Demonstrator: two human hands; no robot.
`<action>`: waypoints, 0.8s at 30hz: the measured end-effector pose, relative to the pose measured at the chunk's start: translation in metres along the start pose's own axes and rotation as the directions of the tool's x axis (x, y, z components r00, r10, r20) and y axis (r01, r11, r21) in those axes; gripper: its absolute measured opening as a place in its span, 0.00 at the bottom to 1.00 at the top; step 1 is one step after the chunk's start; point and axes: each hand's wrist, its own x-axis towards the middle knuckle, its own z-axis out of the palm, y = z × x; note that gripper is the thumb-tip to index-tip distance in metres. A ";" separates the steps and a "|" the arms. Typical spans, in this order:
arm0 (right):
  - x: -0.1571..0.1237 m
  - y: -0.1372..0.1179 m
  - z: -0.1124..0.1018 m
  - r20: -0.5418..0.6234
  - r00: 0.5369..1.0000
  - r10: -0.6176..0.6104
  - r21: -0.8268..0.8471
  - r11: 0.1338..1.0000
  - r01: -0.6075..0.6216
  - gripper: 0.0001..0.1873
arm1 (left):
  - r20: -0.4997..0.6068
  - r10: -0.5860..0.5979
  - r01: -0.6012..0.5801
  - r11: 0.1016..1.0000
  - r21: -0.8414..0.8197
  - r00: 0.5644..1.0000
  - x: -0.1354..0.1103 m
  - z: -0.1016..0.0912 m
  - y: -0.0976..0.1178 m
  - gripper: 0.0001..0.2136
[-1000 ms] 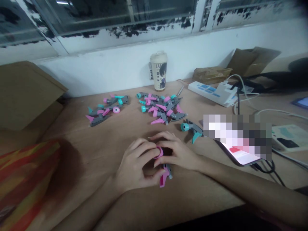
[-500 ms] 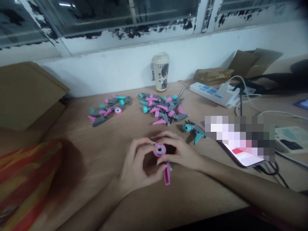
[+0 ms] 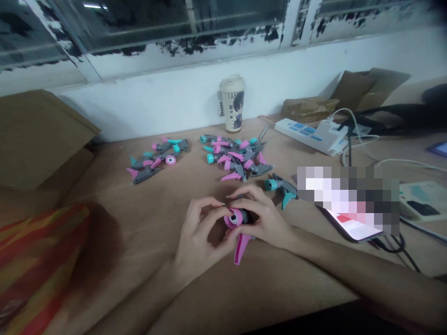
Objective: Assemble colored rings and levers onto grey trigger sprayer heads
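Both hands meet over the wooden table on one small spray head with a grey body, a pink round nozzle cap and a pink trigger hanging down. My left hand pinches the pink cap with thumb and fingers. My right hand wraps round the grey body from the right. A pile of similar grey, pink and teal spray heads lies just beyond my hands. A smaller group lies to the left, and a single teal-capped one sits close to my right hand.
A lidded paper cup stands by the white wall. A power strip with cables and a phone lie at the right. Cardboard boxes fill the left side. A red and yellow cloth covers the near left.
The spray head has turned in my hands: its pink cap now faces me more and the trigger points down-left. My right hand has closed further round the grey body.
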 end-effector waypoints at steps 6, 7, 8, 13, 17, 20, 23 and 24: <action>0.003 -0.003 -0.002 0.019 0.999 0.029 -0.009 1.000 -0.029 0.20 | -0.003 -0.037 0.036 0.998 -0.048 0.999 0.003 -0.001 0.003 0.12; 0.003 -0.003 -0.003 0.028 0.999 0.044 0.001 0.999 -0.044 0.19 | 0.005 -0.044 0.045 0.998 -0.053 0.999 0.003 -0.002 0.003 0.12; 0.004 -0.003 -0.003 0.031 0.998 0.060 0.008 0.998 -0.060 0.19 | 0.021 -0.052 0.053 0.997 -0.061 0.998 0.003 -0.002 0.003 0.12; 0.008 -0.004 -0.004 0.022 0.986 0.165 0.054 0.985 -0.166 0.16 | 0.115 -0.082 0.094 0.990 -0.107 0.990 0.000 0.002 0.001 0.17; 0.008 -0.003 -0.001 0.035 0.972 0.231 0.018 0.973 -0.231 0.13 | 0.151 -0.132 0.154 0.978 -0.142 0.980 -0.001 0.005 -0.002 0.15; 0.007 -0.002 0.001 0.065 0.969 0.237 -0.040 0.971 -0.235 0.11 | 0.179 -0.181 0.214 0.958 -0.188 0.967 -0.001 0.006 -0.003 0.14; 0.007 -0.001 0.002 0.130 0.969 0.208 -0.018 0.978 -0.208 0.13 | 0.186 -0.222 0.255 0.950 -0.179 0.957 -0.001 0.006 -0.003 0.14; 0.007 -0.002 0.003 0.155 0.969 0.191 -0.001 0.981 -0.193 0.14 | 0.189 -0.233 0.265 0.949 -0.169 0.954 -0.001 0.006 -0.002 0.14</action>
